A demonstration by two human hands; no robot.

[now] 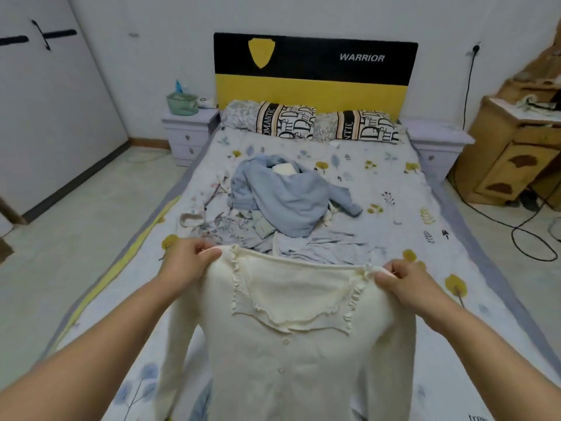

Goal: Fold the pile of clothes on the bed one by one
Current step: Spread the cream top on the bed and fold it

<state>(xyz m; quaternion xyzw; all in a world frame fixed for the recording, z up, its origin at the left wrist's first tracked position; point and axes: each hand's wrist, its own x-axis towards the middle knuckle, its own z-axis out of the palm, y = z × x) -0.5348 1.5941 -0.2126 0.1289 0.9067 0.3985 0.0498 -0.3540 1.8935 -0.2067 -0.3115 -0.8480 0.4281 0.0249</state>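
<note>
Head view: both hands (188, 262) hold cream cardigan (291, 344).

White walls, pale floor (76, 226) — black-and-yellow headboard (312, 71), lilac nightstands (188, 132), wooden cabinet (513, 153).

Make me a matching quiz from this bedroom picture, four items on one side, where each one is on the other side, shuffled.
Items:
1. cream cardigan
2. blue garment
3. green basket
4. patterned pillows

Places:
A. on the left nightstand
B. against the headboard
C. held up by the left hand and right hand
D. heaped mid-bed

Pairs: 1-C, 2-D, 3-A, 4-B
</note>
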